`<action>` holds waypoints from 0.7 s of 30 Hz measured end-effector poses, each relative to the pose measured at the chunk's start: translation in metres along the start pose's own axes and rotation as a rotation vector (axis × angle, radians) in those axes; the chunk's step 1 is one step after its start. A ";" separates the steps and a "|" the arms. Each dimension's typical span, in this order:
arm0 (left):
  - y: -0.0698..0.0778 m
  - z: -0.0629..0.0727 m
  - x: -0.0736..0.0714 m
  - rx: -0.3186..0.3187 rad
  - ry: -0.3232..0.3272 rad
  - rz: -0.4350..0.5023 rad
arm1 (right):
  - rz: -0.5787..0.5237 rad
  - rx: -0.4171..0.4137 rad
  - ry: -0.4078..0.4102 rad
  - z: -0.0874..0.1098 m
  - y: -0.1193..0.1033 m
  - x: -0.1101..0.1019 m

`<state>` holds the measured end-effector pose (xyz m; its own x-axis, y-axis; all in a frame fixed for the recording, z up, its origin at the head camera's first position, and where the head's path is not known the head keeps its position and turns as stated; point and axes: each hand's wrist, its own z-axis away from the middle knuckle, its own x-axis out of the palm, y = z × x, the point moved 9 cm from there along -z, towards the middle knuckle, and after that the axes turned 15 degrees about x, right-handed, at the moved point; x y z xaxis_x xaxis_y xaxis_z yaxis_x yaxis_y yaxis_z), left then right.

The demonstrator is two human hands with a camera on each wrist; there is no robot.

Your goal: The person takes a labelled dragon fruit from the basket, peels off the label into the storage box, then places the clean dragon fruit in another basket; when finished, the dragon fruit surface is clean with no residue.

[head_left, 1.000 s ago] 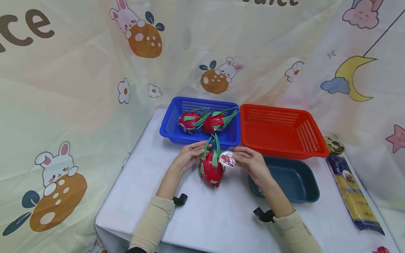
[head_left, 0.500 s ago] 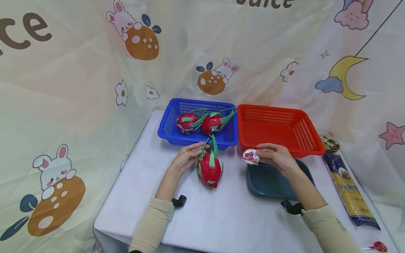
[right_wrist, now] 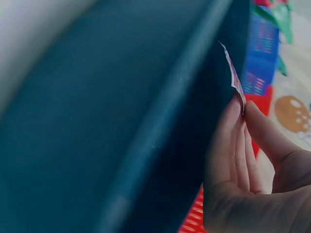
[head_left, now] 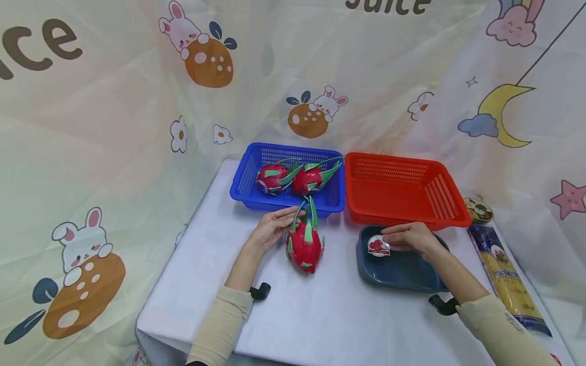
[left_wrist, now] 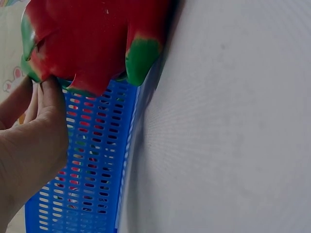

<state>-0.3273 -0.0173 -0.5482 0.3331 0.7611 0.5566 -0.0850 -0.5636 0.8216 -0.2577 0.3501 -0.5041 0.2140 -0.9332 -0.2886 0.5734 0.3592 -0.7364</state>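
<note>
A red dragon fruit (head_left: 305,250) with green leaf tips stands on the white cloth before the blue basket. My left hand (head_left: 271,229) pinches one of its green leaves near the top; in the left wrist view the fingers (left_wrist: 51,99) meet at the fruit's leafy edge. Over the dark teal tub (head_left: 403,277), my right hand (head_left: 412,238) holds a small round sticker (head_left: 379,246) with a red print. The right wrist view has that sticker (right_wrist: 234,77) edge-on between thumb and fingers.
Two more dragon fruits (head_left: 308,180) lie in the blue basket (head_left: 247,190). Beside it stands a red basket (head_left: 405,203). A yellow and blue packet (head_left: 508,279) and a round tin (head_left: 478,210) lie along the table's right side. A printed curtain (head_left: 114,127) hangs behind.
My right hand has moved right and down with the sticker, from beside the dragon fruit to over the teal tub. My left hand stays at the fruit.
</note>
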 end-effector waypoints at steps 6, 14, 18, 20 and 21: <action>0.000 0.000 0.001 0.000 -0.010 0.007 | 0.017 -0.006 0.018 -0.017 0.015 0.003; 0.002 0.001 -0.001 -0.012 0.003 0.011 | 0.080 -0.019 0.064 -0.030 0.016 0.007; 0.002 0.001 0.002 -0.006 -0.021 0.019 | 0.132 -0.010 0.094 -0.029 0.018 0.008; 0.001 0.002 0.003 -0.008 -0.028 0.019 | 0.152 -0.012 0.096 -0.027 0.017 0.008; 0.001 0.002 0.004 -0.008 -0.030 0.015 | 0.154 -0.013 0.100 -0.026 0.016 0.008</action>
<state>-0.3247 -0.0156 -0.5457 0.3596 0.7426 0.5649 -0.0974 -0.5722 0.8143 -0.2673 0.3488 -0.5344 0.2185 -0.8618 -0.4578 0.5292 0.4987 -0.6864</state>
